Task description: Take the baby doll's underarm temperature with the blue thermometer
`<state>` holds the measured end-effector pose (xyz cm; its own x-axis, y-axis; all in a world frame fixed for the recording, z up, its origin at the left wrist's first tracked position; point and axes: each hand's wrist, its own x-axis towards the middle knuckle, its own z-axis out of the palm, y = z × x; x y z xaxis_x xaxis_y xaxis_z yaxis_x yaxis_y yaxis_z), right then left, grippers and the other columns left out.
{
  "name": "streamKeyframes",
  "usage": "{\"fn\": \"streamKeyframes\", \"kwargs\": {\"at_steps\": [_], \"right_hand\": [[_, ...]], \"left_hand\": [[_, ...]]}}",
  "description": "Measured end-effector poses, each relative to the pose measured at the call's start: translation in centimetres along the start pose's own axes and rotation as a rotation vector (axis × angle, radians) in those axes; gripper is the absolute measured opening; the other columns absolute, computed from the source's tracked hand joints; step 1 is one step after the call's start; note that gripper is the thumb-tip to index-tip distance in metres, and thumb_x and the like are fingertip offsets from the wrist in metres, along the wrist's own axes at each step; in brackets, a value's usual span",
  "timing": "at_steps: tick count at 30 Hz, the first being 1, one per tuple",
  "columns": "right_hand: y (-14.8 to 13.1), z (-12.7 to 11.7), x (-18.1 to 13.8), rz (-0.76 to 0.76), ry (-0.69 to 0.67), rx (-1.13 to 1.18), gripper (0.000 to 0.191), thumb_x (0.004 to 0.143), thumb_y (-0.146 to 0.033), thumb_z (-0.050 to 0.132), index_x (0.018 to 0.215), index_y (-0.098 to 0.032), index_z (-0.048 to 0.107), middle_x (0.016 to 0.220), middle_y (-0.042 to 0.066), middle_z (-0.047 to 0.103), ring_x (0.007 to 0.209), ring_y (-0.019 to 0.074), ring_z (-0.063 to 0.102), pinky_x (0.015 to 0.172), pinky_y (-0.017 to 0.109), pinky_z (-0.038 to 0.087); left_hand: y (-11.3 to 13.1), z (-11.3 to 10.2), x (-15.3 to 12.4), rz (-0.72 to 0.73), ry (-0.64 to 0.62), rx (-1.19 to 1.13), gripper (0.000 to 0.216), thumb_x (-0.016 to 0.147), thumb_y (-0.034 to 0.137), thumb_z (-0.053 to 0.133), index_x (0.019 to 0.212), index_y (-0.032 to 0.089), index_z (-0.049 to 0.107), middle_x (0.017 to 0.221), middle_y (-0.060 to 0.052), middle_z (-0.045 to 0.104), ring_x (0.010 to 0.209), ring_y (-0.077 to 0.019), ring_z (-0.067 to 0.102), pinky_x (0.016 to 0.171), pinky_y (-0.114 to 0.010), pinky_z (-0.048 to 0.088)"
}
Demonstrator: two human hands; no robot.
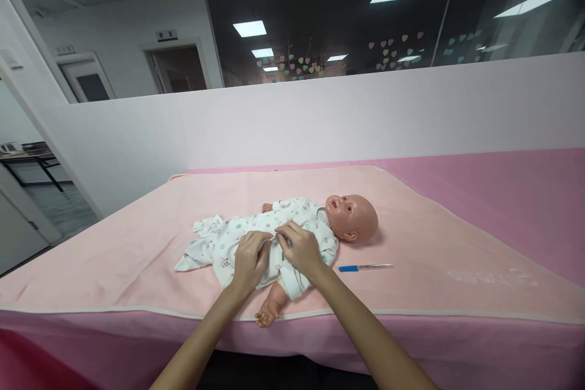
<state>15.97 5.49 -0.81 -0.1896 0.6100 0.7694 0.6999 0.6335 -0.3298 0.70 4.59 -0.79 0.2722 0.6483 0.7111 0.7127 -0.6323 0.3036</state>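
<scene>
A baby doll [351, 217] lies on its back, head to the right, dressed in a white patterned baby outfit [242, 228]. Both my hands are at the front of the outfit, over the belly. My left hand [250, 256] pinches the fabric between thumb and fingers. Close beside it, my right hand [299, 247] also grips a bit of the cloth, fingertips almost meeting the left ones. What exactly lies between the fingertips is partly hidden. One bare doll arm sticks out of its sleeve toward me, and the trouser legs lie flat to the left.
A clear thermometer-like stick with a blue end [350, 268] lies right of the doll. Under everything is a peach blanket [425, 244] on a pink cover [525, 195]. A white low wall [320, 122] with glass above stands behind the table.
</scene>
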Motion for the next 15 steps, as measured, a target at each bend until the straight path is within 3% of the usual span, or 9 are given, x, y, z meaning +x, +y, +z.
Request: {"fn": "streamKeyframes", "kwargs": {"at_steps": [11,15], "right_hand": [[0.07,0.22,-0.08,0.013,-0.013,0.001,0.019,0.084,-0.015,0.044,0.09,-0.021,0.062,0.084,0.001,0.063,0.075,0.0127,0.059,0.064,0.021,0.041],[0.01,0.36,-0.12,0.027,0.005,-0.022,0.019,0.083,-0.015,0.044,0.088,-0.021,0.061,0.083,0.001,0.063,0.073,0.0125,0.059,0.062,0.02,0.039]], "left_hand": [[0.23,0.16,-0.3,-0.029,0.048,-0.039,0.017,0.083,0.014,0.04,0.093,0.021,0.051,0.09,-0.001,0.061,0.086,-0.0161,0.054,0.077,-0.031,0.042],[0.25,0.04,-0.23,-0.154,0.082,-0.164,0.012,0.077,0.013,0.043,0.082,0.02,0.052,0.082,-0.001,0.061,0.081,-0.0165,0.057,0.073,-0.031,0.044]]}}
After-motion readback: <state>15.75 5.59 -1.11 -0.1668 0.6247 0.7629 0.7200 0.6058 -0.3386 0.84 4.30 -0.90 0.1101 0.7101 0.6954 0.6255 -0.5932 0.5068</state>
